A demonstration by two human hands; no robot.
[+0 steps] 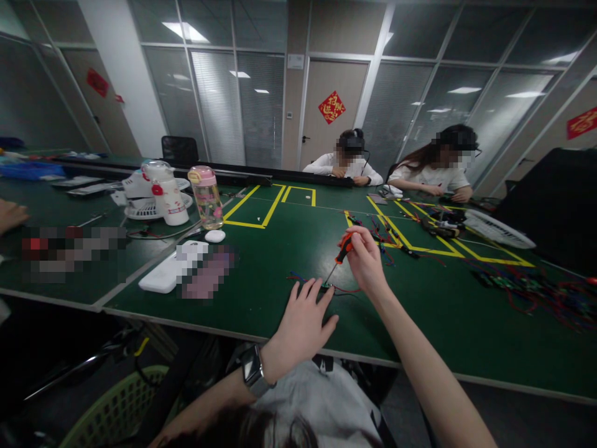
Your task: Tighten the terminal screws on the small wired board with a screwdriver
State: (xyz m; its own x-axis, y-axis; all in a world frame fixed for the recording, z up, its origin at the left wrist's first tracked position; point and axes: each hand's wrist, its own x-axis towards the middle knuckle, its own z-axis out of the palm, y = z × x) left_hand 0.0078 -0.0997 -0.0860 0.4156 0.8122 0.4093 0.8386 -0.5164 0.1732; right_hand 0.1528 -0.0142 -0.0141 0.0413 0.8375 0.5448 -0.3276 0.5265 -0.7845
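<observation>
While holding an orange-and-black screwdriver (344, 249) in the right hand's (367, 256) closed grip, angling its shaft down-left to a small circuit board (327, 286) lying crosswise on the tabletop (261, 267); resting the nearer left hand (301, 318), with grip spread wide, at the board's near edge.

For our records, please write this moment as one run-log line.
right hand: holds screwdriver, tip down at board | left hand: palm down at board | wires: at both board sides

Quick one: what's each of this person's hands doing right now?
Left hand: open, fingers spread, fingertips at a small circuit board.
Right hand: closed, holding an orange-and-black screwdriver, its shaft pointing down toward the board.
</observation>
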